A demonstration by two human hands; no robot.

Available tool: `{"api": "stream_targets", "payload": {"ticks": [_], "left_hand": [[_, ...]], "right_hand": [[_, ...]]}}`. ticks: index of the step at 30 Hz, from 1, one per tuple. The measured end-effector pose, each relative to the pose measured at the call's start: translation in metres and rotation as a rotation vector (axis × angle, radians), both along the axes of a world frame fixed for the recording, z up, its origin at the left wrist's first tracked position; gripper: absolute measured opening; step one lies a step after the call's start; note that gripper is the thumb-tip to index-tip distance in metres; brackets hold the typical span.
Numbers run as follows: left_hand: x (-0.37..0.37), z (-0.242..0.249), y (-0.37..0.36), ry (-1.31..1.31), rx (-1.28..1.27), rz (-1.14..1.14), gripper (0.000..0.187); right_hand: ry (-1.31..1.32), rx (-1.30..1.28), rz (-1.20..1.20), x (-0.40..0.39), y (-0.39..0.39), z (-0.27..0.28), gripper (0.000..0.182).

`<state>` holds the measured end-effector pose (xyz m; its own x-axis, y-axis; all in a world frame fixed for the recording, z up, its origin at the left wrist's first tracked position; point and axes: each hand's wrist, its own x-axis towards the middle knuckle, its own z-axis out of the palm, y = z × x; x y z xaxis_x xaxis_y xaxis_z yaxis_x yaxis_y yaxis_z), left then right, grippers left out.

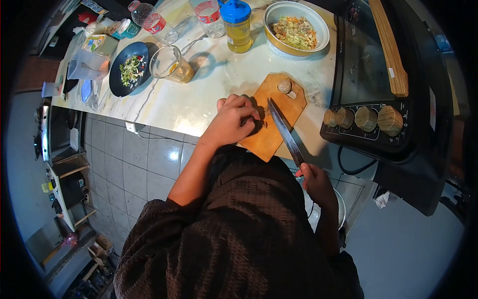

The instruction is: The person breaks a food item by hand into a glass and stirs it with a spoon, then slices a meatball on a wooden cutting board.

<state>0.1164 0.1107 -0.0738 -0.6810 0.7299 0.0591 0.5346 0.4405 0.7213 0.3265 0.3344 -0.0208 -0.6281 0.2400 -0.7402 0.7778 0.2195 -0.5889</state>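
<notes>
My right hand (314, 183) is wrapped around the handle of a long kitchen knife (285, 130), whose blade slants up and left across a wooden cutting board (264, 143). At the board's left edge my left hand (232, 118) has its fingers curled down; whatever they hold is hidden beneath them. A tiny dark scrap (266, 124) lies between the fingertips and the blade. Near the board's far end rests a mushroom (284, 86), its pale stem toward the right.
Behind the board stand a bowl of shredded vegetables (269, 41), a blue-capped oil bottle (239, 37) and a glass jug (172, 65). Farther left is a dark plate (117, 82) with chopped greens. A black oven (368, 74) with wooden knobs borders the right side.
</notes>
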Motion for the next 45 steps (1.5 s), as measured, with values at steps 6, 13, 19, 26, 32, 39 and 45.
{"api": "stream_targets", "payload": {"ticks": [6,13,19,26,32,39,45], "left_hand": [[0.011,0.002,0.009,0.087,-0.027,-0.012,0.015],[0.014,-0.006,0.012,0.166,-0.050,-0.030,0.012],[0.007,0.000,0.005,0.067,0.005,-0.069,0.007],[0.003,0.002,0.008,-0.073,-0.058,-0.090,0.008],[0.001,-0.002,0.012,-0.020,0.043,-0.058,0.010],[-0.011,-0.012,0.041,0.136,0.082,0.078,0.016],[-0.020,-0.023,0.064,0.220,-0.052,0.085,0.025]], "right_hand": [[0.041,0.029,0.013,0.002,-0.003,-0.004,0.044],[0.065,0.049,-0.010,0.004,-0.006,-0.001,0.043],[0.064,0.042,-0.065,0.005,-0.007,-0.006,0.044],[0.066,0.007,-0.094,0.010,-0.007,-0.016,0.043],[0.106,-0.001,-0.113,0.013,-0.010,-0.016,0.039],[0.153,0.088,-0.212,0.014,-0.013,-0.018,0.038],[0.231,0.149,-0.181,0.015,-0.016,-0.019,0.039]]}}
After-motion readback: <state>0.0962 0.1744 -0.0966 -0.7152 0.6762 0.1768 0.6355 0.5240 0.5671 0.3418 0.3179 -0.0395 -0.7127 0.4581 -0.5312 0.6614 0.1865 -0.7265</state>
